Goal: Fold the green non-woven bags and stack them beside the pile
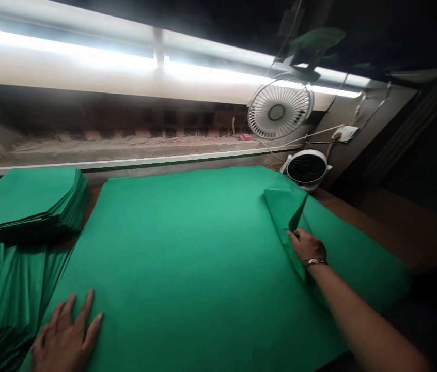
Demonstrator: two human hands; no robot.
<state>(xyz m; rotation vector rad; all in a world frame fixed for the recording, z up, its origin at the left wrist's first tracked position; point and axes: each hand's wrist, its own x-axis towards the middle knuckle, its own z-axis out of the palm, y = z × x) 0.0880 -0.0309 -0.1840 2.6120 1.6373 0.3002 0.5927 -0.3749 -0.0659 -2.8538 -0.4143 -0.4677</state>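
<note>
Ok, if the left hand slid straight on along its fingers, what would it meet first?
The left hand would cross more green sheet, nothing standing in its line; past the far edge, probably the white strip, though depth is unclear.

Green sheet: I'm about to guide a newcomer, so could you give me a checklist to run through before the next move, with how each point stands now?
1. Left hand flat on the green sheet, fingers spread: ok, near its left edge.
2. Right hand gripping the sheet: ok, it pinches a raised fold on the right side.
3. Only one layer in that grip: cannot tell, the fingers hide it.
4. Sheet smooth all over: not ok, it is bunched and creased around the right hand.
5. Tube light on over the work: ok, lit.
6. Small black-and-white fan switched off: cannot tell.
</note>
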